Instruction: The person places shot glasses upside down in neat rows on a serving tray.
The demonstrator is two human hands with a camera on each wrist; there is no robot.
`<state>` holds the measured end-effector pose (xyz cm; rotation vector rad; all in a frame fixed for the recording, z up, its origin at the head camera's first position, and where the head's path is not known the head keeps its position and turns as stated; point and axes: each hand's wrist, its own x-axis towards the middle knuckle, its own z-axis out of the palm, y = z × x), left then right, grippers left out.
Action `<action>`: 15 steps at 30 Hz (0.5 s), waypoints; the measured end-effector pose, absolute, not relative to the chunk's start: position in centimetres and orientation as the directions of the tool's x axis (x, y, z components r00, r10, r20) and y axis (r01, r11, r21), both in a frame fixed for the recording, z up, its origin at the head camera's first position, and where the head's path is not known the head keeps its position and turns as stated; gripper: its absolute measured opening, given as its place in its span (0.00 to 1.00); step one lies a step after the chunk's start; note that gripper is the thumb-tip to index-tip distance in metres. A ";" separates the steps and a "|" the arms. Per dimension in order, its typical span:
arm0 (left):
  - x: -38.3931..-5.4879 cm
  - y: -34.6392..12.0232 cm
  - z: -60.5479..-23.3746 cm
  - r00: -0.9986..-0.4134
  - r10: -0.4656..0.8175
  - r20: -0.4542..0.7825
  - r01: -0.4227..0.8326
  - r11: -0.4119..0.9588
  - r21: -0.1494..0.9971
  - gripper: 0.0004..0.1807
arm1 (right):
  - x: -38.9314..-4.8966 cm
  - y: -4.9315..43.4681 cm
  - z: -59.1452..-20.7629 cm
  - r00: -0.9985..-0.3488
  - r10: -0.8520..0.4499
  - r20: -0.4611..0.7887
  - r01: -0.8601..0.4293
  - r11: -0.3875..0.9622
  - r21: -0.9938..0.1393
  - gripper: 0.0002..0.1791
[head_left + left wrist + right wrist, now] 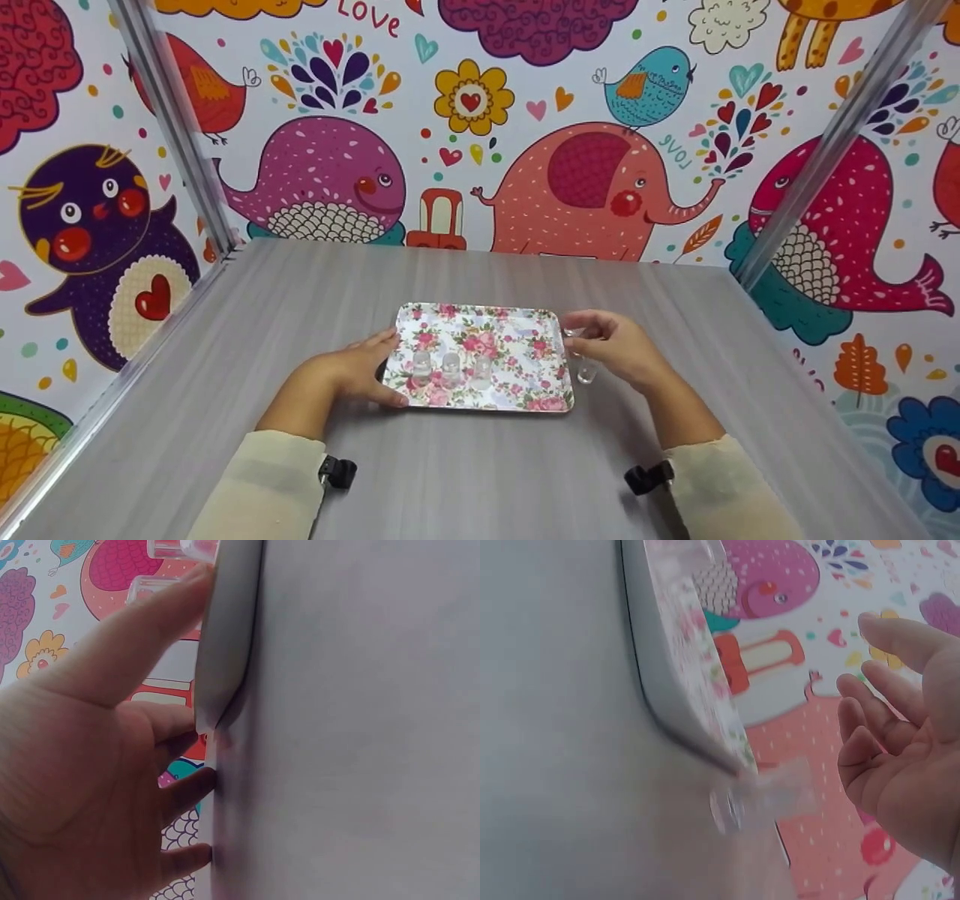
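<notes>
A floral tray (517, 360) lies on the table, with three small clear shot glasses (451, 367) in a row on its left half. My left hand (352, 373) is at the tray's left end. Its thumb (161, 622) touches the rim, and the other fingers reach along the end wall down to the tabletop. Beyond the tray's right end my right hand (616, 346) hovers with loosely bent fingers, holding nothing in the right wrist view. Just below it stands another clear glass (769, 799), close by the tray's corner. Something clear also shows by the right fingertips, partly hidden.
The grey wood-grain table (480, 480) runs back to a wall (517, 97) printed with cartoon animals. Metal posts (176, 127) rise at the back corners. Black wrist straps (339, 472) sit on both sleeves.
</notes>
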<state>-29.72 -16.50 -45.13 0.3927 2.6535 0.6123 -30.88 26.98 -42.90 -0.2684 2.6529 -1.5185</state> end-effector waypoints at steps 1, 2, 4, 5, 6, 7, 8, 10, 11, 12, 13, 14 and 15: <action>-29.7 -16.5 -45.2 -0.886 0.350 -0.305 0.180 0.864 0.470 0.67 | -30.8 27.5 -43.0 -0.984 -0.178 0.013 -0.102 0.499 -0.860 0.26; -29.7 -16.5 -45.2 -0.885 0.353 -0.304 0.182 0.862 0.472 0.67 | -30.8 28.0 -43.1 -0.985 -0.172 0.005 -0.093 0.503 -0.859 0.27; -29.8 -16.6 -45.3 -0.884 0.357 -0.302 0.185 0.860 0.476 0.67 | -30.7 28.9 -43.1 -0.987 -0.160 -0.009 -0.076 0.516 -0.853 0.29; -29.8 -16.6 -45.3 -0.883 0.358 -0.303 0.185 0.860 0.475 0.67 | -30.6 29.3 -43.2 -0.988 -0.157 -0.010 -0.075 0.523 -0.849 0.30; -29.8 -16.5 -45.3 -0.883 0.357 -0.304 0.184 0.860 0.475 0.67 | -30.6 29.7 -43.2 -0.988 -0.151 -0.012 -0.071 0.526 -0.847 0.30; -29.8 -16.5 -45.3 -0.883 0.357 -0.304 0.184 0.861 0.474 0.67 | -30.6 30.0 -43.3 -0.990 -0.142 -0.013 -0.065 0.529 -0.846 0.29; -29.9 -16.5 -45.3 -0.883 0.358 -0.304 0.186 0.861 0.473 0.68 | -30.5 30.2 -43.3 -0.990 -0.139 -0.014 -0.063 0.533 -0.844 0.28; -30.0 -16.5 -45.4 -0.884 0.353 -0.306 0.182 0.864 0.469 0.68 | -30.6 30.7 -43.5 -0.988 -0.151 -0.020 -0.065 0.538 -0.840 0.28; -30.0 -16.5 -45.4 -0.884 0.353 -0.307 0.183 0.865 0.468 0.68 | -30.6 30.9 -43.6 -0.987 -0.157 -0.028 -0.063 0.546 -0.836 0.28; -30.0 -16.5 -45.4 -0.884 0.352 -0.307 0.182 0.865 0.468 0.68 | -30.7 31.0 -43.7 -0.986 -0.160 -0.045 -0.052 0.552 -0.832 0.28; -30.0 -16.5 -45.4 -0.884 0.351 -0.308 0.180 0.865 0.468 0.68 | -30.7 31.0 -43.9 -0.984 -0.167 -0.063 -0.043 0.562 -0.826 0.28; -30.0 -16.5 -45.4 -0.885 0.350 -0.308 0.179 0.865 0.469 0.68 | -30.8 31.1 -44.1 -0.982 -0.172 -0.083 -0.031 0.573 -0.819 0.28; -30.0 -16.5 -45.4 -0.884 0.349 -0.309 0.177 0.865 0.470 0.68 | -30.9 31.2 -44.3 -0.978 -0.181 -0.101 -0.025 0.584 -0.811 0.28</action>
